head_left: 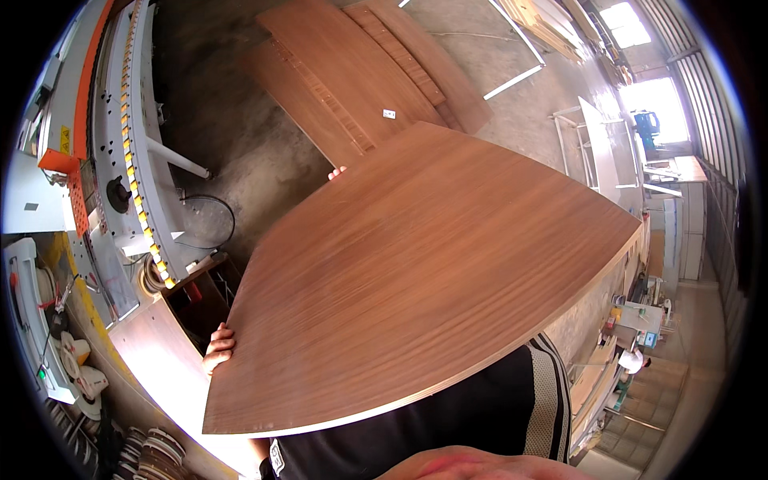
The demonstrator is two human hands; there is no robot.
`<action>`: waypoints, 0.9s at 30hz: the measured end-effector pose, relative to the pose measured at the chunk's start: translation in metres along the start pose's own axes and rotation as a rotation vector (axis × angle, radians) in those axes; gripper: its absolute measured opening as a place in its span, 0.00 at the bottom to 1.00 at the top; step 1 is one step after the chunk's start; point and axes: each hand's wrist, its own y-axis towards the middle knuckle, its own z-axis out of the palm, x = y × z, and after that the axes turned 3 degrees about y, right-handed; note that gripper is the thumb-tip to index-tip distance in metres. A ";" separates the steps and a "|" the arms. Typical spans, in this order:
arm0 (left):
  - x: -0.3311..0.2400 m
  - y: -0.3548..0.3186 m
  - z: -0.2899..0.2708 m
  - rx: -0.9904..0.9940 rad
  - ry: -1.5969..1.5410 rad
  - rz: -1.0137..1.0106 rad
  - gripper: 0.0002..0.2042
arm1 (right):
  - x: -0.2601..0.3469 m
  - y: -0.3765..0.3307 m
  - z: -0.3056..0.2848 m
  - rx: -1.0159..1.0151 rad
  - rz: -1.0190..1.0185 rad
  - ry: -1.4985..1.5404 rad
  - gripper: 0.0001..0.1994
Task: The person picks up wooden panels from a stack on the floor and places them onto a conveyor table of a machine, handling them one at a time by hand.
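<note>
A large brown wood-grain board (432,272) with a pale edge spans the middle of the view, tilted in front of my dark-clothed body. My left hand (219,348) grips its left edge near the lower corner, fingers curled over the face. At the far-left edge only the fingertips of my right hand (337,172) show; the rest of that hand and its arm are hidden behind the board. Beyond it, several similar brown panels (344,64) lie on the floor, one with a small white label (389,114).
A long grey machine (144,160) with a row of yellow pieces runs along the left, a black cable (232,220) beside it. Rolls of banding (152,456) sit lower left. A white-framed rack (596,148) stands right; another person (632,362) is farther off.
</note>
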 end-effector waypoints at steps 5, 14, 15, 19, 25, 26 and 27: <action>-0.014 -0.022 0.004 -0.064 0.112 -0.014 0.19 | 0.008 0.005 0.006 0.035 -0.020 -0.042 0.25; 0.001 -0.062 0.020 -0.507 -0.104 -0.742 0.25 | 0.135 0.116 0.049 0.401 -0.424 0.115 0.24; -0.018 -0.028 0.043 -0.657 -0.142 -0.729 0.31 | 0.140 0.115 0.080 0.467 -0.441 0.117 0.24; -0.005 -0.018 0.056 -0.887 -0.419 -0.426 0.33 | 0.164 0.047 0.130 0.306 -0.348 -0.022 0.35; 0.012 -0.058 0.046 -1.159 -0.755 -0.586 0.25 | 0.152 0.046 0.134 0.042 -0.419 -0.322 0.34; 0.018 -0.066 0.039 -1.204 -0.793 -0.636 0.25 | 0.151 0.080 0.117 0.007 -0.499 -0.369 0.35; 0.023 -0.079 0.035 -1.271 -0.769 -0.625 0.26 | 0.136 0.077 0.129 -0.018 -0.497 -0.425 0.35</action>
